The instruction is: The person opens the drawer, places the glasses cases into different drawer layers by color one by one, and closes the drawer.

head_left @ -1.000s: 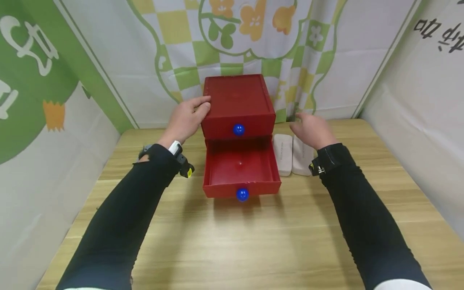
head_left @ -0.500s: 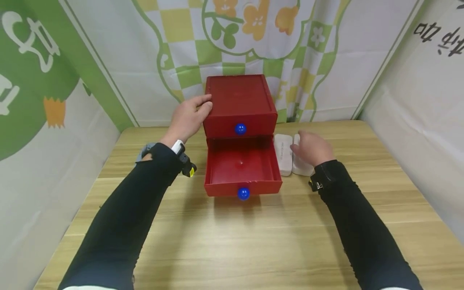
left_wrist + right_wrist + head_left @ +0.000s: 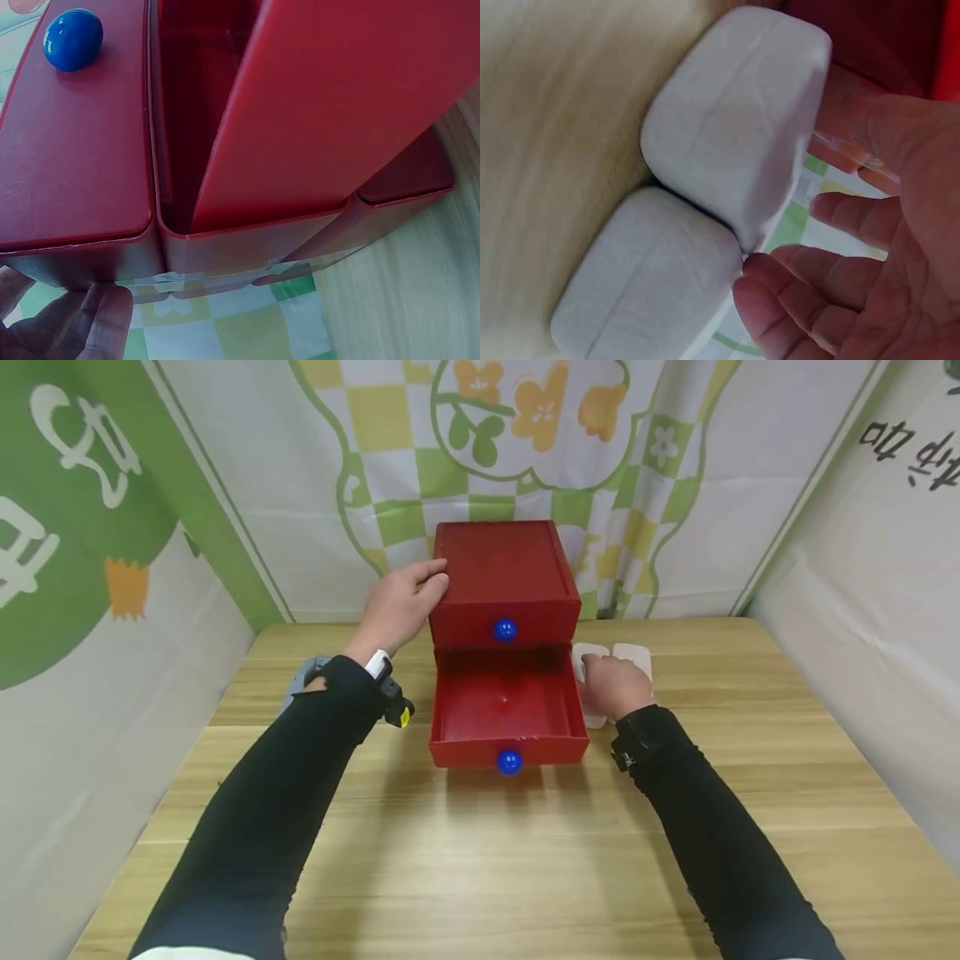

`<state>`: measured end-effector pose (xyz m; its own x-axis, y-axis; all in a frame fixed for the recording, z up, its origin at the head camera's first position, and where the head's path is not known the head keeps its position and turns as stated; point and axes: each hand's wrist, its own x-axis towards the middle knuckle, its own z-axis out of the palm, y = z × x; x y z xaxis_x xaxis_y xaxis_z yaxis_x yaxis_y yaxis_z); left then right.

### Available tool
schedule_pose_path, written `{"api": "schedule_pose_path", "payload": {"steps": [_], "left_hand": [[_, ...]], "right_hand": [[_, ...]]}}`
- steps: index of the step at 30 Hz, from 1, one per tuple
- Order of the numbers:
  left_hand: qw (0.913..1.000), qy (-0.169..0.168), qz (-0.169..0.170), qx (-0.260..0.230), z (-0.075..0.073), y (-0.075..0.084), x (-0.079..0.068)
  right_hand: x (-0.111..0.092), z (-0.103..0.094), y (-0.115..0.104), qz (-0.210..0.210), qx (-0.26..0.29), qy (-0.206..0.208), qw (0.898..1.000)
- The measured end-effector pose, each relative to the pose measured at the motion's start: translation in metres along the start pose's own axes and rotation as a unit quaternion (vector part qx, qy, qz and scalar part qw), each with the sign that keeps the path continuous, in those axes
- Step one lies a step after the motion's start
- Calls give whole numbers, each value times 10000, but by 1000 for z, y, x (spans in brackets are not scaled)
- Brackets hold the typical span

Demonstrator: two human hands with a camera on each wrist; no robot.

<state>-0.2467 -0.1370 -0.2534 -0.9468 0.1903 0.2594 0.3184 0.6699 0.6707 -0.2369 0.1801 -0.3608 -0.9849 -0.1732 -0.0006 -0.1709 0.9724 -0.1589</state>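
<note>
In the head view, a red drawer cabinet (image 3: 498, 560) stands at the back of the table. Its upper drawer, with a blue knob (image 3: 505, 630), is closed; the lower drawer (image 3: 506, 702) is pulled out and bare inside. My left hand (image 3: 401, 606) rests on the cabinet's upper left edge, and the left wrist view shows its fingers (image 3: 105, 322) by the side wall. Two white, rounded, seamed cases (image 3: 735, 112) lie side by side right of the cabinet. Over the one nearer the cabinet is my right hand (image 3: 618, 685), thumb beyond it, fingertips at the gap between both cases.
A wooden table (image 3: 480, 860) extends in front. Patterned curtain (image 3: 405, 452) hangs behind, with fabric walls at both sides. A grey-blue item (image 3: 300, 681) lies partly hidden beneath the left wrist.
My right hand has come down and moved left, from above the right-hand case to the one beside the cabinet. My left hand stays on the cabinet edge.
</note>
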Motion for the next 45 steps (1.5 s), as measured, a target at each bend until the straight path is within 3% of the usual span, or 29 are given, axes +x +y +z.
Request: {"api": "schedule_pose_path", "payload": {"steps": [14, 28, 45], "left_hand": [[10000, 3, 67, 46, -1, 2, 0], [10000, 10, 60, 41, -1, 1, -1], [10000, 0, 10, -19, 0, 0, -1]], "right_hand": [[-3, 4, -9, 215, -235, -124, 9994], [-3, -7, -9, -12, -185, -523, 9985], [-9, -3, -14, 600, 218, -828, 9945]]}}
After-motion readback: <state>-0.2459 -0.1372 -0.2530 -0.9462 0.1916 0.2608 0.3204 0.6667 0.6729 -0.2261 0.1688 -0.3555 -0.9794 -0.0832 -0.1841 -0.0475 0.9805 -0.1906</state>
